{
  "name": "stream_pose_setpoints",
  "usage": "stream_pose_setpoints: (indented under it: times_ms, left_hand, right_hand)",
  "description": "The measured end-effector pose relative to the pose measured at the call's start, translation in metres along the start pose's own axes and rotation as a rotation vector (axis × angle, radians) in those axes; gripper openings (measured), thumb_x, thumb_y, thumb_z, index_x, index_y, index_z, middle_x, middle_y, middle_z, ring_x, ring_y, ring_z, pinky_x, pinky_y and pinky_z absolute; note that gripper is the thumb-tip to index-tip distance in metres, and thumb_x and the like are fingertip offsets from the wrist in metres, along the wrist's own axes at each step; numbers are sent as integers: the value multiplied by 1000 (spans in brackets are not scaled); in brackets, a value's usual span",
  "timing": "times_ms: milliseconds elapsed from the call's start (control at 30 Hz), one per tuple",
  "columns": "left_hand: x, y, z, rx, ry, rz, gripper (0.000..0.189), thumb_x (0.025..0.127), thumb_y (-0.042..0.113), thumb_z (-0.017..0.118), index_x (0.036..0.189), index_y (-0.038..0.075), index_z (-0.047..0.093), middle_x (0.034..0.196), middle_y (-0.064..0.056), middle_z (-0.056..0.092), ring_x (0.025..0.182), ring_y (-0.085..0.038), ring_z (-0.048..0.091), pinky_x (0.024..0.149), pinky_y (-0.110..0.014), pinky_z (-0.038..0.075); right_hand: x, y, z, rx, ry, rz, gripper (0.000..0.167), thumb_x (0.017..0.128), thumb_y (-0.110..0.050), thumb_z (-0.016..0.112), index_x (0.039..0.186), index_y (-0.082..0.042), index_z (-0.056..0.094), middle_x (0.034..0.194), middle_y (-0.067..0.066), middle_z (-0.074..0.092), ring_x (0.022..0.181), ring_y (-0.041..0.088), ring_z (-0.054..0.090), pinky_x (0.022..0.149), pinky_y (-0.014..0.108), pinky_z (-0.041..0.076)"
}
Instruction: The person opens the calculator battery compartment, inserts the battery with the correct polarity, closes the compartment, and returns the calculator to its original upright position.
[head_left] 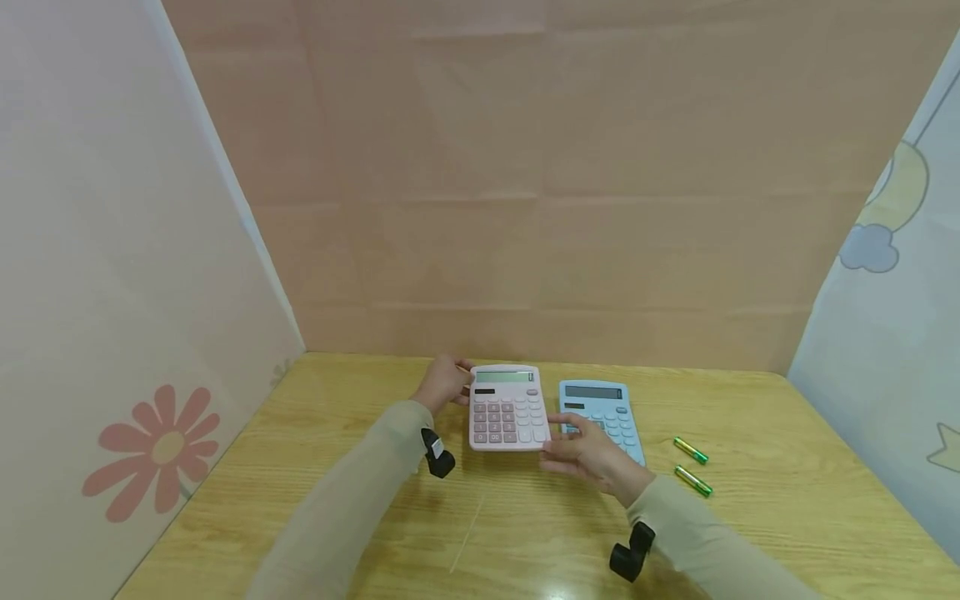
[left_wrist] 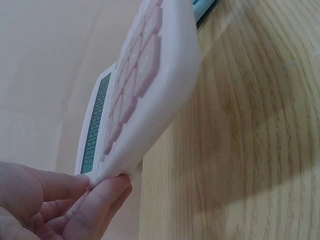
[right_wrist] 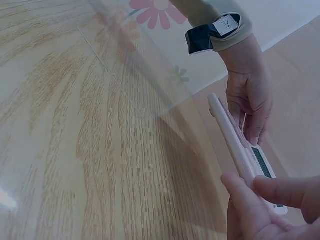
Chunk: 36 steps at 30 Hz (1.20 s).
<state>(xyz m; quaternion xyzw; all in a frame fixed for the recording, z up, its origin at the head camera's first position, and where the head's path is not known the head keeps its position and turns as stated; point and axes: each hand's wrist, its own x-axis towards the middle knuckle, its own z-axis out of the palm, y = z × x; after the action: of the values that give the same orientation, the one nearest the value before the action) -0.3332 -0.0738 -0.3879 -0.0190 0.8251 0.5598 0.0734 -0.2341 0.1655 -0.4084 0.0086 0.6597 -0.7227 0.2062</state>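
A pink calculator (head_left: pixel 510 408) with a grey-green display is held up off the table between both hands. My left hand (head_left: pixel 444 383) pinches its upper left edge; in the left wrist view the thumb and fingers (left_wrist: pixel 107 192) grip the corner beside the display. At the lower right corner, my right hand (head_left: pixel 588 454) pinches the calculator between thumb and fingers, as the right wrist view also shows on the pink calculator (right_wrist: pixel 235 142). Behind the right hand a blue calculator (head_left: pixel 597 392) lies on the table, its lower left part covered by that hand.
Two green and gold batteries (head_left: pixel 692 450) lie on the wooden table (head_left: pixel 787 500) right of the blue calculator. A brown backdrop (head_left: pixel 525 208) rises behind the table's far edge. Patterned white panels (head_left: pixel 112 250) flank both sides.
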Motion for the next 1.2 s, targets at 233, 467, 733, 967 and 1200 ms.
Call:
stream_pose_setpoints:
  times_ms: [233,467,733,967,1200]
  left_hand:
    - [-1,0,-2,19,-13,4,22,95,4,57,116,-3,60,104,-19,66,82,-29,70,73,-40,59]
    - [0,-3,-4,18,-17,-5,22,95,5,58,115,-4,60,106,-19,66,80,-25,69,71,-38,59]
    - [0,-1,-4,-14,-10,-15,22,95,5,58,115,-4,61,109,-21,64,85,-27,69,68,-35,59]
    - [1,0,-3,-39,-23,-18,23,95,5,56,116,-4,60,109,-21,64,84,-27,69,75,-40,59]
    - [2,1,-3,-36,-30,-20,24,96,6,57,117,-4,59,110,-20,63,90,-31,68,69,-34,59]
  right_hand:
    - [2,1,0,9,15,-1,57,95,6,52,146,4,25,114,20,54,95,24,67,85,34,56]
    - [2,1,1,-7,0,2,57,96,6,50,147,6,24,113,20,55,95,23,67,86,33,56]
    - [2,-4,-1,-17,-6,-23,59,96,6,52,146,11,22,112,19,53,95,22,68,89,35,54]
    - [2,-4,-3,-23,22,-41,53,97,4,52,140,20,26,126,30,49,101,25,67,90,34,54]
    - [3,-3,-3,-34,31,-42,52,97,5,51,139,21,26,124,30,49,102,26,66,90,34,54]
